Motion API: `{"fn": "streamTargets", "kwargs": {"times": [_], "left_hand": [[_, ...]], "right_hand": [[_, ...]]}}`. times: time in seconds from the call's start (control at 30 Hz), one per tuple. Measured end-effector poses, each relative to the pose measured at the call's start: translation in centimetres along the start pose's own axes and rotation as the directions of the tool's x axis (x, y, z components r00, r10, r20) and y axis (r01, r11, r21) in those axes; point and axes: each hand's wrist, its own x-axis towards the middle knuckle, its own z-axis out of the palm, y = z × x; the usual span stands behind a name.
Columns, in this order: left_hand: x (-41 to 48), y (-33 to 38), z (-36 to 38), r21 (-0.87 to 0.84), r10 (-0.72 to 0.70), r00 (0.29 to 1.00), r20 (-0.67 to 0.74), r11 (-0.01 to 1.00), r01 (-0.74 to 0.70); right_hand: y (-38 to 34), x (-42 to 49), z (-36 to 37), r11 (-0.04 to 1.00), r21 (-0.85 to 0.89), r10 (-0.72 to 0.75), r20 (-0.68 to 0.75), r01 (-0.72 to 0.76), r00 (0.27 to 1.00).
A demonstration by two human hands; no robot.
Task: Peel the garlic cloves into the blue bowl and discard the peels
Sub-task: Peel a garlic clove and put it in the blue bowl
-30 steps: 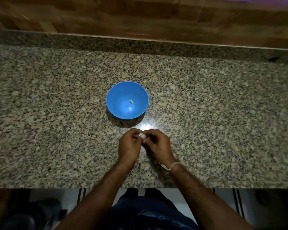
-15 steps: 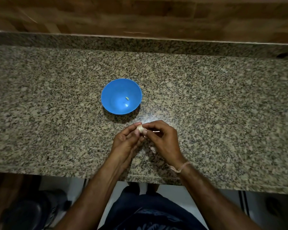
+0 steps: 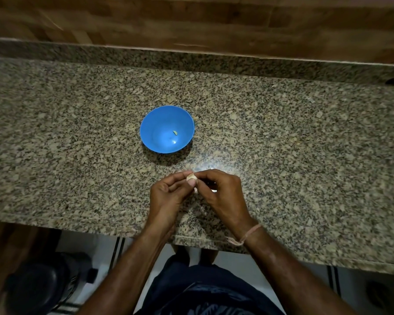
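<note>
A blue bowl (image 3: pixel 156 126) stands on the granite counter, with a small pale garlic piece (image 3: pixel 175 132) inside it. In front of the bowl, my left hand (image 3: pixel 168 195) pinches a pale garlic clove (image 3: pixel 190 177) between thumb and fingertips. My right hand (image 3: pixel 221 193) meets it from the right, its fingertips pinched at the clove's skin. A pale scrap shows under the right hand's fingers; I cannot tell what it is.
The speckled granite counter (image 3: pixel 305 155) runs the full width, with a raised granite lip and a wooden wall (image 3: pixel 191 21) behind it. Its front edge lies just below my wrists. A dark round object (image 3: pixel 37 287) sits on the floor at lower left.
Both hands stayed together on the clove while the view shifted. The clove now shows more plainly at the left fingertips, and the thin strip that stuck out by the right fingers is gone.
</note>
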Motion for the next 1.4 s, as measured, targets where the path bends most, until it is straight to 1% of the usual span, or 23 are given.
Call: {"fn": "streamTargets", "kwargs": {"times": [0.1,0.23,0.4,0.57,0.63,0.73,0.83,0.97,1.1,1.2,1.3,1.4], "left_hand": [[-0.2,0.1,0.2,0.061,0.019,1.000,-0.006,0.998,-0.019],[-0.5,0.0,0.2,0.085,-0.003,1.000,-0.025,0.996,0.005],[-0.6,0.2,0.4,-0.001,-0.096,0.994,-0.052,0.995,0.096],[-0.3,-0.2,0.2,-0.020,-0.155,0.985,-0.072,0.988,0.154],[-0.2,-0.4,0.0,-0.027,-0.179,0.981,-0.073,0.984,0.177],[0.1,-0.5,-0.4,-0.016,-0.201,0.978,-0.058,0.980,0.201],[0.2,-0.6,-0.8,0.014,-0.212,0.976,-0.045,0.977,0.213],[0.2,-0.8,-0.9,0.068,-0.195,0.979,-0.052,0.978,0.199],[0.3,-1.2,-0.7,0.098,-0.195,0.980,-0.040,0.975,0.198],[0.2,-1.0,0.0,0.055,-0.195,0.978,-0.075,0.978,0.199],[0.4,-0.9,0.5,0.007,-0.200,0.971,-0.127,0.979,0.203],[0.7,-1.1,0.4,0.032,-0.210,0.971,-0.115,0.976,0.215]], "right_hand": [[0.0,-0.4,0.0,0.999,-0.019,0.027,0.003,-0.027,1.000],[0.3,-0.7,0.4,0.998,-0.050,0.045,0.020,-0.044,0.999],[0.4,-0.7,0.6,0.996,-0.066,0.067,0.023,-0.065,0.998],[0.6,-0.9,0.9,0.992,-0.108,0.067,0.058,-0.061,0.996],[0.8,-0.9,0.8,0.994,-0.066,0.094,0.065,-0.090,0.993],[0.9,-0.7,0.2,0.979,0.066,0.184,0.111,-0.192,0.977],[1.2,-0.7,-0.3,0.978,0.074,0.183,0.149,-0.196,0.972],[0.9,-0.8,0.1,0.982,0.035,0.182,0.136,-0.188,0.974],[1.2,-0.7,0.4,0.981,-0.052,0.191,0.068,-0.188,0.979],[1.3,-0.8,0.8,0.983,-0.010,0.184,0.048,-0.184,0.982],[0.9,-1.1,1.6,0.986,0.024,0.168,-0.001,-0.167,0.986],[1.5,-0.8,1.7,0.952,0.154,0.269,-0.013,-0.263,0.963]]}}
